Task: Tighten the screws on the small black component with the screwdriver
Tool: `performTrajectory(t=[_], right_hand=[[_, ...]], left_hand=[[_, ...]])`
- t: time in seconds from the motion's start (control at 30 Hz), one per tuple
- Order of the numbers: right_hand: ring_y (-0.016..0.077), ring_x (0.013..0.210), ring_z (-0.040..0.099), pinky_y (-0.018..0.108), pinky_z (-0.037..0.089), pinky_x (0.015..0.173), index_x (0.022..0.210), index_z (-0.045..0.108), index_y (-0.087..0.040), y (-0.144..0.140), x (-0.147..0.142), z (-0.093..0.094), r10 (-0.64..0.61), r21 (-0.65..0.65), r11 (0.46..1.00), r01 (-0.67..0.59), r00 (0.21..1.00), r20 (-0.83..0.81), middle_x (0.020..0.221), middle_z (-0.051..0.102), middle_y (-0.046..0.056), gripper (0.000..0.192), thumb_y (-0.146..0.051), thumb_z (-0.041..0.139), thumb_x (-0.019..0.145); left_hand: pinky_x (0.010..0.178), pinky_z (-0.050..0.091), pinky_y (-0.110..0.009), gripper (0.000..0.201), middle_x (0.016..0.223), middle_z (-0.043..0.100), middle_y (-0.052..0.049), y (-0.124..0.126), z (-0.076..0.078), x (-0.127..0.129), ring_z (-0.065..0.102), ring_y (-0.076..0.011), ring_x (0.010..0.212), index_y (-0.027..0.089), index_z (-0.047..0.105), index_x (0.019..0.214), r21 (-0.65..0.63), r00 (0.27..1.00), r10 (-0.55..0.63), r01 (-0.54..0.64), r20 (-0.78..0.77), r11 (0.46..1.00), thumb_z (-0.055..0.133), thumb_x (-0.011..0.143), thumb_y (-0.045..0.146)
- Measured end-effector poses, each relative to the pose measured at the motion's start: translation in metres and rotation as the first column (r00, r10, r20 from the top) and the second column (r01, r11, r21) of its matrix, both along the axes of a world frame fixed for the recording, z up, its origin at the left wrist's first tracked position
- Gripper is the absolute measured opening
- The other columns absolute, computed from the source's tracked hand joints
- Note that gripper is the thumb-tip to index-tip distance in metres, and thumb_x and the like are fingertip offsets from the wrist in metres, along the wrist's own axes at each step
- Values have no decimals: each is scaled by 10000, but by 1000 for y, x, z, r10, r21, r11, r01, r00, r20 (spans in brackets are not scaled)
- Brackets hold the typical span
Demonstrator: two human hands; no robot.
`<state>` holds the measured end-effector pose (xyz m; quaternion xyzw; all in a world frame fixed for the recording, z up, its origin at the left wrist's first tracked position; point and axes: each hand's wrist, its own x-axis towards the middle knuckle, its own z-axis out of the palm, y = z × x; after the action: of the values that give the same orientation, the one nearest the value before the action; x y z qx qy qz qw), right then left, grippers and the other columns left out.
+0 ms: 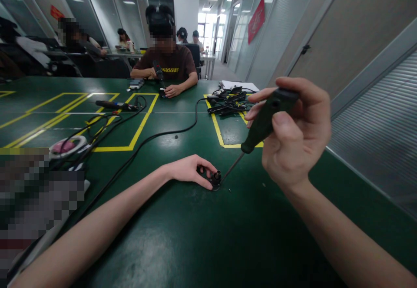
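The left hand [186,168] pinches a small black part [216,178] on the table [208,240], at this hand's three o'clock. A screwdriver [257,127] slants from there toward two o'clock, grasped by the right hand [301,138]; the work seems begun, not finished.

And here's the left hand [187,169], pinching a small black part [216,179] against the green surface [182,240]; the right hand [299,136] grips a slanted screwdriver [259,127], tip right beside it! Opposite, a co-worker in brown [184,60] holds a dark handheld tool [158,69].
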<state>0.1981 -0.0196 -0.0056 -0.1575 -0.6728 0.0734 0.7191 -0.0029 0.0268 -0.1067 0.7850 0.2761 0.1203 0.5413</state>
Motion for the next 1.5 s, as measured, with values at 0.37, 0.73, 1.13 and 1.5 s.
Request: performTrajectory(t=[0.37,0.73,1.13,1.5], right_hand=[[190,872,656,365,633,788,1220,739,-340,0,1,1,-72,3,997,72,997,-31,1048,652,25,357,-295,803,871],[225,859,723,422,669,748,1254,643,-334,-1,0,-3,-5,-50,999,5,1000,6,1088,709,42,275,-406,656,989],[233,977,704,424,656,847,1275,673,-353,-1,1,-3,-40,-41,998,40,999,6,1174,653,44,389,-355,780,901],[222,935,723,353,656,680,1288,620,-345,-1,-4,-3,50,-64,997,-47,998,31,1103,683,40,320,-388,677,975]], left_hand=[[775,431,-265,473,878,724,-7,-4,-1,4,604,-151,812,165,806,1022,20,1000,27,-28,13,999,941,645,416],[769,421,-266,469,859,710,3,-4,-1,5,601,-143,799,156,800,1024,0,999,39,-39,2,999,939,643,392],[775,441,-271,475,868,725,-3,-4,-4,4,612,-151,803,178,807,1013,12,999,43,-43,18,999,942,643,442],[758,431,-267,486,859,719,-4,-5,-2,4,617,-154,806,168,806,1031,20,999,49,-49,5,999,936,652,443]])
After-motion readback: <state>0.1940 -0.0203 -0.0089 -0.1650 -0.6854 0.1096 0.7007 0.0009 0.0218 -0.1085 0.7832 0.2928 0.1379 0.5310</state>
